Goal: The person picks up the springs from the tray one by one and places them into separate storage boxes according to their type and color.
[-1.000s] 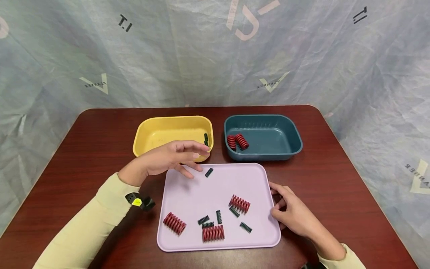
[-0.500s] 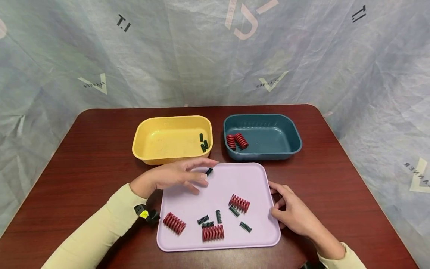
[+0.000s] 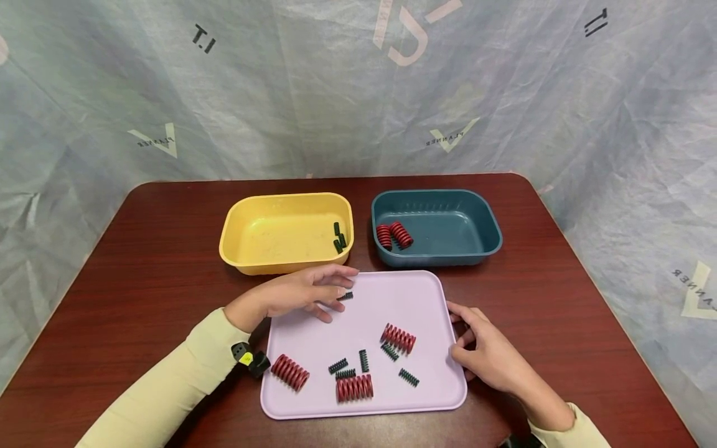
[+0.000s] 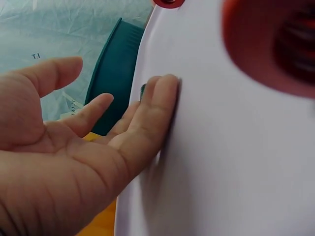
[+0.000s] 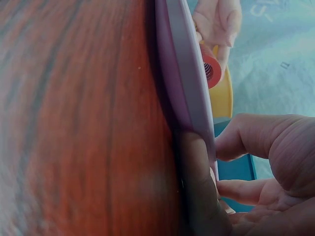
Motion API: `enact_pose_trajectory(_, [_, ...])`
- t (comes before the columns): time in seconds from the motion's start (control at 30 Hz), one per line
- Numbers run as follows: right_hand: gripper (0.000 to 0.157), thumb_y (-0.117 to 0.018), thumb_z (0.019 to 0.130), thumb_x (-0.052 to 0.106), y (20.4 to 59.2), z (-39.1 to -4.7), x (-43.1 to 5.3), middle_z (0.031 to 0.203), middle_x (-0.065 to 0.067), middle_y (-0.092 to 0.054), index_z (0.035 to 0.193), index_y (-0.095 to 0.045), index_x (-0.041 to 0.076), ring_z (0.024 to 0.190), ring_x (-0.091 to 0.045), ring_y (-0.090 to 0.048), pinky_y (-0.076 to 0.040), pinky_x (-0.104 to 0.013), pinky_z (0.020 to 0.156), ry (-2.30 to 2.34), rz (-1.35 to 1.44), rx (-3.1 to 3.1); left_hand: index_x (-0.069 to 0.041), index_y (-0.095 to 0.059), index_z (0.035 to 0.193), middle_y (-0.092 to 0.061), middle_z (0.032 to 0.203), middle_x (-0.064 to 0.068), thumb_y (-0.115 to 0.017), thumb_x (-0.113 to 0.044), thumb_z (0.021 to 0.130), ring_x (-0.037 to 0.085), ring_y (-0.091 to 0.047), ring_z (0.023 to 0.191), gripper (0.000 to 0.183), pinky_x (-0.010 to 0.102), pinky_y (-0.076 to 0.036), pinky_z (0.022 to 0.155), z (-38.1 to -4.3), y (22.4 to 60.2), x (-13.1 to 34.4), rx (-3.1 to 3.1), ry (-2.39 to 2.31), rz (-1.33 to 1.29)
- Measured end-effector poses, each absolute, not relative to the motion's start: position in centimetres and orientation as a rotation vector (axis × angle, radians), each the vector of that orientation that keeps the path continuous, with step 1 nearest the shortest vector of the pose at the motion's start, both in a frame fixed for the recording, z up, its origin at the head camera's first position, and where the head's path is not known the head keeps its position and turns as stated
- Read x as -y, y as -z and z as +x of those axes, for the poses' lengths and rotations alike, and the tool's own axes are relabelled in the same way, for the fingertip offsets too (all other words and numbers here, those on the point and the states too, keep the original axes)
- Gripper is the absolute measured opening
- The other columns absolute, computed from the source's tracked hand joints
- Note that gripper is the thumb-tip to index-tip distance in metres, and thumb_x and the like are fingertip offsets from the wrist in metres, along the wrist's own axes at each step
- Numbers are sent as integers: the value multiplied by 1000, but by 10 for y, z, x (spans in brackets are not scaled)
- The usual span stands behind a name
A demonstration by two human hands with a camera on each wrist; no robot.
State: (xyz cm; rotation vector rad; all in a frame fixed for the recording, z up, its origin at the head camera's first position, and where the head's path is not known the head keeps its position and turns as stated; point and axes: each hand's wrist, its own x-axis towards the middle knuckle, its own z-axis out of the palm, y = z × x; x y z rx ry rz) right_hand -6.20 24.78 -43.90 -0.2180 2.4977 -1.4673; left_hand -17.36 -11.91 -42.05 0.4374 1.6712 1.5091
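Observation:
My left hand rests at the far left part of the lilac tray, fingers loosely extended and the fingertips low on its surface. They touch or nearly touch a small dark green coil spring, partly hidden by them; in the left wrist view a bit of the green spring shows behind the fingers. My right hand pinches the tray's right edge, thumb above and a finger beneath, as the right wrist view shows. Nearer on the tray lie three large red springs and several small green springs.
Behind the tray stand a yellow bin with three small green springs at its right end and a teal bin with two red springs at its left. All sit on a dark red-brown table. A printed sheet hangs behind.
My left hand has come down from beside the yellow bin onto the tray. The far green spring has turned and shifted slightly nearer. The right hand keeps its hold on the tray.

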Motion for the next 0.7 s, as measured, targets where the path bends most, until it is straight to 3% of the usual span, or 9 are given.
enact_pose_trajectory(0.27, [75,-63,81,-13,438,-62,-247,127,-20,-47,152,-43,-1,82,-21,-58,-56,-35,41,1470,-210,-2493,1,-40,154,-58,140,24,-57,-12,105,34,-67,112,54,44,-58,95,-177,424,116,-1685,-1546,384])
enact_pose_trajectory(0.5, [75,-63,80,-13,438,-62,-247,127,-20,-47,152,-43,-1,82,-21,-58,-56,-35,41,1465,-214,-2498,7,-53,141,-69,116,21,-65,-8,101,28,-72,93,45,40,-62,86,-176,424,114,-1748,-1547,362])
enact_pose_trajectory(0.7, [75,-62,80,-13,438,-62,-247,127,-20,-48,151,-43,-1,82,-21,-58,-56,-35,41,1459,-209,-2507,-1,-67,123,-65,84,10,-76,-22,95,23,-65,73,36,33,-56,75,-175,425,111,-1957,-1445,419])
